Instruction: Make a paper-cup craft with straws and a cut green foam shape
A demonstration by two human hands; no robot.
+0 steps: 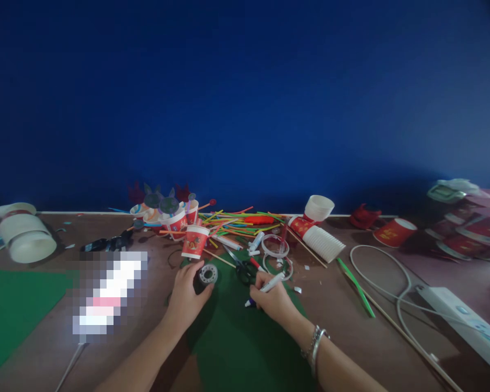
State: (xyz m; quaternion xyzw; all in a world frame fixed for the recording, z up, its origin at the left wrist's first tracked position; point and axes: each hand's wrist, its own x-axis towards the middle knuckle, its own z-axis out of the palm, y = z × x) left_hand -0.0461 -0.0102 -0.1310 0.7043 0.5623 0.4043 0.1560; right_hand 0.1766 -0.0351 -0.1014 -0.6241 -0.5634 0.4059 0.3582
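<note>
My left hand [185, 288] is closed around a dark round object [208, 275] with a grey ring-shaped top and a hole in its middle. My right hand [275, 296] grips a white marker [275, 282] like a pen, its dark tip pointing down and left over a green sheet [245, 348]. Just beyond that hand lie scissors [245, 272] with black handles, a red-and-white marker [256, 264] and rolls of clear tape [275, 246]. A red paper cup [195, 242] stands upside down past my left fingers.
Decorated cups [173, 222] and a pile of coloured sticks [237, 222] sit near the blue wall. Stacked paper cups [320, 242] lie right of centre. A white power strip [461, 313] with cables is at far right. At left are a blurred-out phone-like rectangle [110, 291] and another green sheet [20, 310].
</note>
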